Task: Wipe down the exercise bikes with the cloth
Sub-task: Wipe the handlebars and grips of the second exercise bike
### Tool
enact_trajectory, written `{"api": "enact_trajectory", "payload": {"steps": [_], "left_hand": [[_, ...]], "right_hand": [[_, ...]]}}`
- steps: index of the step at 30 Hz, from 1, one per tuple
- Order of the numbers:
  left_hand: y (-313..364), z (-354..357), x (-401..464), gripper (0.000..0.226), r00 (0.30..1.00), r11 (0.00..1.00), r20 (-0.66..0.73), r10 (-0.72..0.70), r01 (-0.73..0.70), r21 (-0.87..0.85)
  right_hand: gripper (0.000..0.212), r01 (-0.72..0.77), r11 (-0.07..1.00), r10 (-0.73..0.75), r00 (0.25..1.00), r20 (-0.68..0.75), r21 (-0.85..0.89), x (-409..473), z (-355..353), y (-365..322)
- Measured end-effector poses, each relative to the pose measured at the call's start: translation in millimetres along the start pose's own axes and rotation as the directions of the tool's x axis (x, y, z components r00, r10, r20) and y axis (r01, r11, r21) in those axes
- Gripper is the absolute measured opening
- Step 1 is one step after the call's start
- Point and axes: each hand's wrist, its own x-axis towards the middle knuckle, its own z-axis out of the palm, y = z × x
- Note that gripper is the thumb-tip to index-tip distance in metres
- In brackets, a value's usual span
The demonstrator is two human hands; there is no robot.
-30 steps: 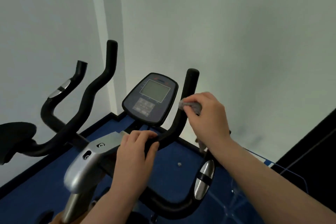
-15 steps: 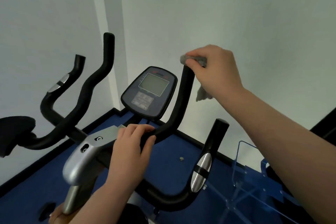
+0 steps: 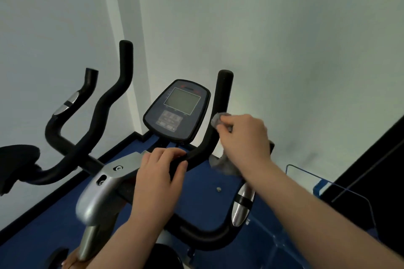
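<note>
Head view: the right hand (image 3: pixel 242 135) pinches a grey cloth (image 3: pixel 217 119) against the upright black handlebar horn (image 3: pixel 220 105) of the near exercise bike (image 3: pixel 96 194), part of the cloth hanging loose below the hand. The left hand (image 3: pixel 159 172) is curled round the lower bend of the same bar, steadying it beside the console (image 3: pixel 177 109). To do this step well, the cloth would best wrap right round the horn and travel its whole length to the capped tip, with firm pressure, while the other hand keeps the bar from swaying; the silver pulse sensor (image 3: pixel 242 203) and the console appear to be left to wipe. A second bike's handlebars (image 3: pixel 87 129) stand to the left. The clear bin (image 3: pixel 328 183) at right shows nothing inside that can be made out.
</note>
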Motion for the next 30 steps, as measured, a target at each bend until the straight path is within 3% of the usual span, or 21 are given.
{"api": "enact_trajectory", "payload": {"steps": [4,6,10,14,18,23,27,30], "left_hand": [[-1,0,-1,0.017,1.000,1.000,0.001,-0.010,0.010,-0.020],[-1,-1,0,0.017,1.000,1.000,0.002,-0.009,0.009,-0.020],[-1,-1,-1,0.018,1.000,1.000,0.005,-0.009,0.009,-0.013],[0,-2,-1,0.020,1.000,0.999,0.001,-0.027,0.027,-0.020],[0,-3,-2,0.021,1.000,0.999,0.005,-0.026,0.026,-0.020],[1,-3,-1,0.021,1.000,1.000,0.012,-0.028,0.028,-0.003],[-1,-2,-1,0.022,1.000,1.000,0.010,-0.028,0.028,-0.002],[-2,-2,-2,0.022,1.000,1.000,0.012,-0.023,0.023,-0.003]], "right_hand": [[0.018,0.146,0.980,-0.111,0.965,-0.237,0.136,24,-18,-1],[0.019,0.144,0.985,-0.122,0.971,-0.204,0.094,12,-3,-3],[0.018,0.167,0.986,-0.167,0.986,-0.002,0.020,-14,8,-3],[0.018,0.374,0.927,-0.371,0.909,-0.192,-0.021,45,-36,-25],[0.024,0.278,0.960,-0.276,0.959,0.057,-0.039,72,-48,-34],[0.012,0.174,0.984,-0.178,0.978,0.113,0.044,83,-71,-39],[0.026,0.342,0.906,-0.315,0.938,0.143,-0.248,75,-48,-48],[0.024,0.409,0.873,-0.370,0.910,0.186,-0.267,62,-44,-40]]}}
